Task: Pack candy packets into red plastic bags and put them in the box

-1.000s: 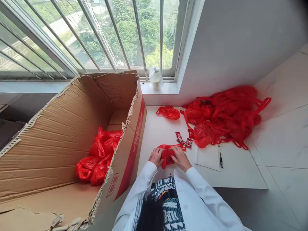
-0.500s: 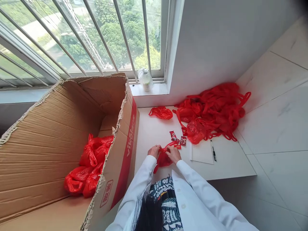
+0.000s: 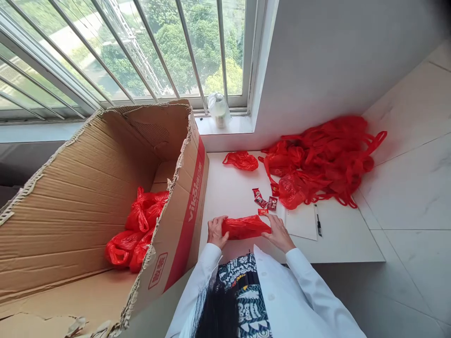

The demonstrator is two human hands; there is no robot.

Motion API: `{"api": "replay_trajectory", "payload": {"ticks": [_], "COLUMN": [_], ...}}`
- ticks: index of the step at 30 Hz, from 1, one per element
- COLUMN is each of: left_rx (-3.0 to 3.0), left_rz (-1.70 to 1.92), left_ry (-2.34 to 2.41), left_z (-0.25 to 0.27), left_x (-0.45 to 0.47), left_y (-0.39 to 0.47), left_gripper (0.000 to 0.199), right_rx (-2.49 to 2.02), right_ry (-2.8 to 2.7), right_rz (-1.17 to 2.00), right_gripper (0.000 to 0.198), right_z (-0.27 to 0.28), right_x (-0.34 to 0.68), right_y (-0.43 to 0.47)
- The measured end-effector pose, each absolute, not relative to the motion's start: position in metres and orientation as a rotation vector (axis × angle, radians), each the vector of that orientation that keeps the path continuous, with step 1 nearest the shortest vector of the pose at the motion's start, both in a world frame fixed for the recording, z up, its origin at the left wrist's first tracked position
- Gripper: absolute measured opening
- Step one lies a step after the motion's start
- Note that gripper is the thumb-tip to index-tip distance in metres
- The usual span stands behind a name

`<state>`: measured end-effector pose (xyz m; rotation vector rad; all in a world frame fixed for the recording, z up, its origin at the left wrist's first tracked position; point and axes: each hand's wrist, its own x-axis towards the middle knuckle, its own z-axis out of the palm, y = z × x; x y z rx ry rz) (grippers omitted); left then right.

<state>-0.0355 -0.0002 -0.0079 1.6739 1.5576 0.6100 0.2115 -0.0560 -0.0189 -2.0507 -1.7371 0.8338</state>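
Observation:
A red plastic bag [image 3: 245, 227] lies stretched lengthwise on the white table in front of me. My left hand [image 3: 217, 232] curls around its left end. At the other end my right hand [image 3: 279, 234] has it between thumb and fingers. Just beyond the bag are several small red snack packets [image 3: 260, 201], one of them close to my right fingertips. What the bag holds, if anything, is hidden.
Left of the table stands a large cardboard box [image 3: 192, 188] with tied red bags [image 3: 121, 248] inside. A heap of red bags [image 3: 331, 155] lies back right, near a paper pad [image 3: 301, 223] and a pen [image 3: 318, 220]. Another red bag [image 3: 243, 161] sits by the wall.
My hands have moved apart, and the bunched red bag is now drawn out sideways between them. The whole view has shifted slightly.

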Motion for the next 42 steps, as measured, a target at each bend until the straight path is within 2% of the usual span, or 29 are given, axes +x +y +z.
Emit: {"api": "replay_trajectory", "payload": {"ticks": [1,3,5,7,10,12,15,17,19,22,27,31,34,38,42], "left_rx": [1.714,1.769,1.783,1.759,1.66,1.554,1.386,1.32,1.306,1.35,1.788,2.278,2.342,2.217,2.216], "left_rz": [0.597,0.571,0.554,0.557,0.617,0.698,0.838,0.898,0.918,0.909,0.768,0.35,0.095,-0.003,0.089], "left_ry": [1.536,1.486,1.439,1.403,1.36,1.355,1.386,1.385,1.349,1.268,1.165,1.147,1.162,1.187,1.131], "left_z": [-0.005,0.0,0.005,0.008,0.011,0.011,0.013,0.019,0.03,0.056,0.099,0.114,0.118,0.119,0.122], "left_x": [-0.028,-0.013,-0.003,0.001,-0.005,-0.012,-0.017,-0.018,-0.019,-0.022,-0.03,-0.037,-0.039,-0.034,-0.026], "left_y": [0.001,0.007,0.013,0.019,0.021,0.018,0.013,0.009,0.005,0.0,-0.008,-0.012,-0.015,-0.016,-0.014], "left_gripper": [0.051,0.051,0.038,0.023,0.003,0.017,0.038,0.044,0.041,0.03,0.013,0.023,0.026,0.027,0.027], "right_rx": [-1.97,-1.862,-1.867,-1.888,-1.747,-1.591,-1.428,-1.376,-1.358,-1.421,-1.683,-1.77,-1.739,-1.582,-1.308], "right_ry": [-1.838,-2.02,-2.094,-2.005,-1.58,-1.181,-0.648,-0.463,-0.409,-0.478,-0.592,-0.703,-0.872,-1.408,-1.929], "right_rz": [0.805,0.84,0.9,0.924,1.054,1.211,1.342,1.377,1.388,1.305,0.923,0.802,0.772,0.743,1.007], "right_gripper": [0.059,0.049,0.03,0.025,0.02,0.019,0.034,0.042,0.046,0.044,0.038,0.036,0.033,0.016,0.029], "right_z": [-0.012,0.001,0.011,0.017,0.015,0.011,0.008,0.011,0.016,0.024,0.029,0.04,0.071,0.131,0.145], "right_x": [0.203,0.186,0.174,0.17,0.178,0.189,0.202,0.207,0.21,0.21,0.216,0.228,0.235,0.226,0.192], "right_y": [-0.047,-0.029,-0.014,-0.008,-0.013,-0.022,-0.037,-0.045,-0.052,-0.059,-0.063,-0.06,-0.06,-0.06,-0.048]}}
